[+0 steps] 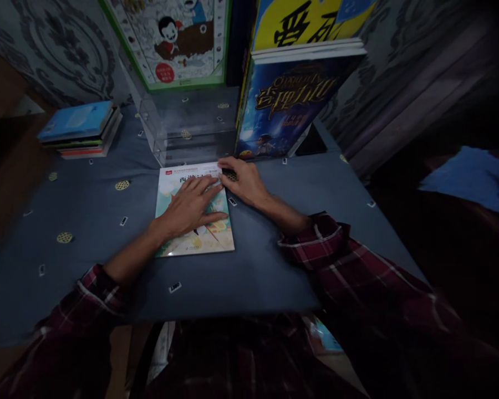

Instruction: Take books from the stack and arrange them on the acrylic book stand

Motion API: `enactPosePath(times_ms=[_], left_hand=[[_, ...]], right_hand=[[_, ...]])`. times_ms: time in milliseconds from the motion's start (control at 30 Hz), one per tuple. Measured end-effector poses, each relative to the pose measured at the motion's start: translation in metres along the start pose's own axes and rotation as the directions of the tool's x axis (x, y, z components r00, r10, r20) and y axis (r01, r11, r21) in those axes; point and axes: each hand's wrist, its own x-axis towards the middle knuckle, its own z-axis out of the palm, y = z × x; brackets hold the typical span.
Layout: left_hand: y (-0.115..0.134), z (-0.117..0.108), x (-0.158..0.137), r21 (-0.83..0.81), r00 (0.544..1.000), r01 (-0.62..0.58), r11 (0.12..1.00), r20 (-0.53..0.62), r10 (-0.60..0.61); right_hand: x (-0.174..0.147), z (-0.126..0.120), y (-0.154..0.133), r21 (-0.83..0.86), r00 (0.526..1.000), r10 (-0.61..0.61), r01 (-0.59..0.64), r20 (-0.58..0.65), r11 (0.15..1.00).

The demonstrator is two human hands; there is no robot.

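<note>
A thin paperback book [216, 238] with a white, teal and cream cover lies face up on the dark blue tablecloth [274, 277]. Across its middle rests my left hand [191, 205], fingers stretched out over the cover and hiding part of the picture and title. My right hand [243, 180] is at the book's upper right corner, its thumb and index finger at the edge with a gap between them. The other right fingers are partly hidden. Just beyond the book stands a clear acrylic holder [187, 147].
Upright books, one with a dark blue cover [283, 105], stand behind my right hand. A green-edged picture book [183, 44] leans at the back. To the left sits a stack of books [81, 127]. A blue cloth-like thing [469, 177] lies beyond the table's right edge.
</note>
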Motion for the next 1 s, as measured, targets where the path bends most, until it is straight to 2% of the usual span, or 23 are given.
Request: enactPosePath(times_ms=[100, 267, 467, 567, 767, 1000], left_hand=[[0.005, 0.0, -0.001, 0.031, 1.0, -0.001, 1.0, -0.022, 0.002], [0.022, -0.01, -0.008, 0.051, 0.998, -0.058, 0.997, 0.009, 0.058], [0.039, -0.031, -0.023, -0.217, 0.954, -0.267, 0.939, 0.078, 0.29], [0.043, -0.032, -0.035, -0.262, 0.943, -0.302, 0.917, 0.062, 0.328], [0.044, -0.023, -0.052, -0.192, 0.937, -0.341, 0.92, 0.012, 0.349], [0.054, -0.018, -0.06, 0.024, 0.938, -0.346, 0.938, 0.008, 0.345]], right_hand=[[-0.004, -0.002, -0.001, -0.08, 0.999, -0.009, 0.012, 0.033, 0.997], [-0.017, -0.007, -0.001, -0.117, 0.977, -0.098, 0.122, 0.188, 0.986], [-0.024, -0.008, 0.0, -0.163, 0.964, -0.107, 0.15, 0.244, 0.975], [-0.023, -0.006, 0.0, -0.189, 0.966, -0.116, 0.162, 0.231, 0.969], [-0.03, -0.006, -0.014, -0.218, 0.978, -0.104, 0.142, 0.18, 0.966], [-0.079, -0.012, -0.043, -0.125, 0.95, -0.153, 0.193, 0.273, 0.973]])
